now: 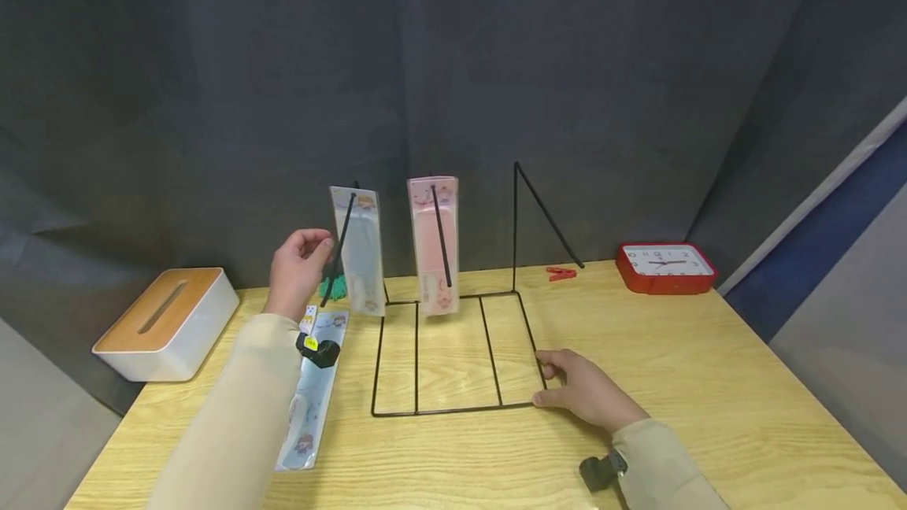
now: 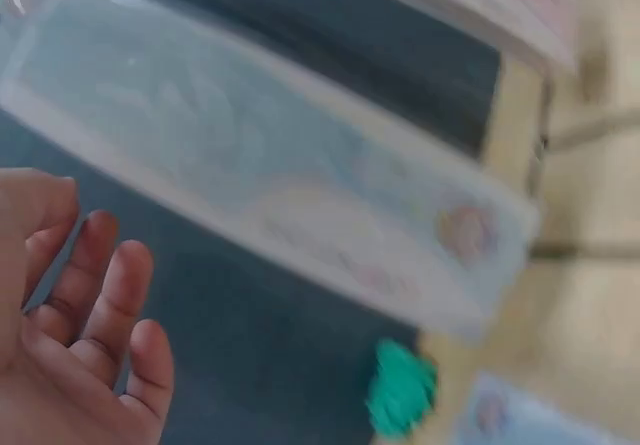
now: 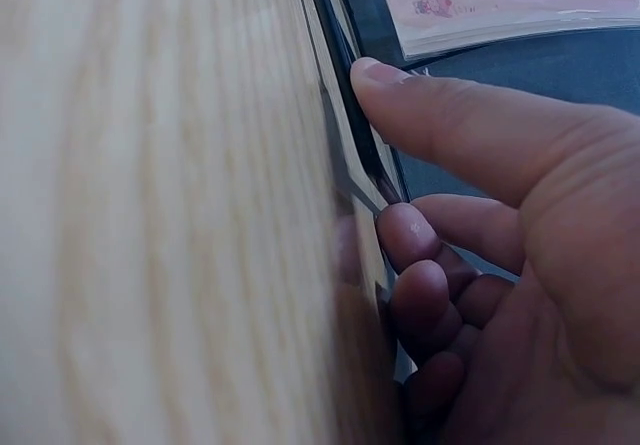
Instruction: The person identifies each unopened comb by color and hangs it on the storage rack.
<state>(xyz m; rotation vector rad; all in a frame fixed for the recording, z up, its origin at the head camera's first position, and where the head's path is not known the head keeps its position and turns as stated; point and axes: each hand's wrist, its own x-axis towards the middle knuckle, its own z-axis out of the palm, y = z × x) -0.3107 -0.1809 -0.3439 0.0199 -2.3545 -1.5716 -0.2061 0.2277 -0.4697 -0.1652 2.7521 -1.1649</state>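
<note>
A black wire display rack with three slanting prongs stands on the table. On its left prong hangs a blue comb packet, and on the middle one a pink comb packet. My left hand is just left of the blue packet, near the prong's tip. In the left wrist view its fingers are loosely bent, with a gap to the packet. My right hand pinches the front right corner of the rack's base, thumb against the wire. Another blue packet lies flat beneath the left forearm.
A white tissue box with a wooden lid stands at the left. Behind the left hand is a green crinkled thing. At the back right are a red clothespin and a red clock. Dark cloth hangs behind the table.
</note>
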